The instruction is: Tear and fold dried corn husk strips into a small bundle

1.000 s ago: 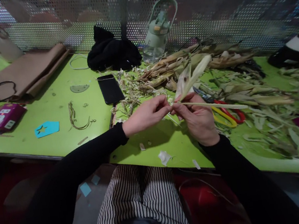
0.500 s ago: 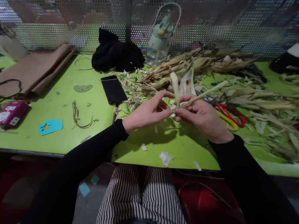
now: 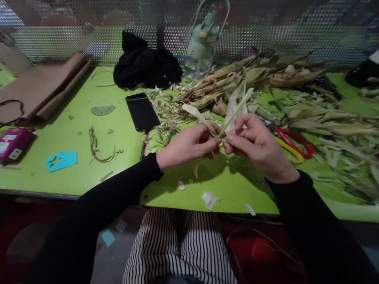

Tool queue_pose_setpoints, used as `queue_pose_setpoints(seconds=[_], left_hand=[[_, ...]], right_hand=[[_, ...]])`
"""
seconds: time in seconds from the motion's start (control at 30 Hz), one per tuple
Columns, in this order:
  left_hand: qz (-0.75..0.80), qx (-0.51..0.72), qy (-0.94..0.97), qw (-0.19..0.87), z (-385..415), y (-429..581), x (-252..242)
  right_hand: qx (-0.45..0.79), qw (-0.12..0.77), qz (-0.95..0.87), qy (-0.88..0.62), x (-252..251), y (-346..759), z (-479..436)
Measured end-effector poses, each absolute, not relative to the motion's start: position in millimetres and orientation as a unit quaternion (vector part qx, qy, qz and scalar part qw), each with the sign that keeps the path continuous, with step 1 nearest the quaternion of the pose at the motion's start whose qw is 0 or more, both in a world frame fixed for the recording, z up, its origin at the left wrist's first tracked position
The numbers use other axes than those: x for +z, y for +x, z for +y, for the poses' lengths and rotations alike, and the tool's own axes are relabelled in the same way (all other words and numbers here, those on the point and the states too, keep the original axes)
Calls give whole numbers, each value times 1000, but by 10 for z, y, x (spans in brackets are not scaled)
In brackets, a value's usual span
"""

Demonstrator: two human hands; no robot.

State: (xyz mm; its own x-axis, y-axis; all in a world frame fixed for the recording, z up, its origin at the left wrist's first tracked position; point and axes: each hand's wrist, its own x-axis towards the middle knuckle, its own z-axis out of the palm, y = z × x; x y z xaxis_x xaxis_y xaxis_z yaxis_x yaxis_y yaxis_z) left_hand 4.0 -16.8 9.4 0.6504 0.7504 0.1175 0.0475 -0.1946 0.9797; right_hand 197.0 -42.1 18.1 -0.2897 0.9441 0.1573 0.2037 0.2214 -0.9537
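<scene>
Pale-green narrow dried-husk strips cross btwn bare L hand & R hand, thumbs & fingertips pinching them, prob. to stop slippage, w/ red-and-yellow-handled tool near R.

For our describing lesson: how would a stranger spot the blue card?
On the green table, look left of the phone. Between the brown strands and purple box lies the card: unlike them, it is flat, bright blue and star-marked.
</scene>
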Motion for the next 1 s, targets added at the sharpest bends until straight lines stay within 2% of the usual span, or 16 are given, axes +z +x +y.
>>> queue_pose_setpoints(seconds=[0.3,0.57,0.73,0.87,1.0], left_hand=[[295,327,715,543,-212,55,111],[302,349,742,486,-246,22,150],[277,351,656,608,-197,24,173],[261,334,549,720,-170,28,182],[271,357,479,755,-156,30,159]], right_hand=[[402,502,-651,-403,110,1975,-446],[384,505,-654,-412,126,1968,-488],[360,519,-658,-409,84,2010,-431],[330,490,-678,-437,63,2033,-350],[169,479,-707,-492,55,2036,-303]])
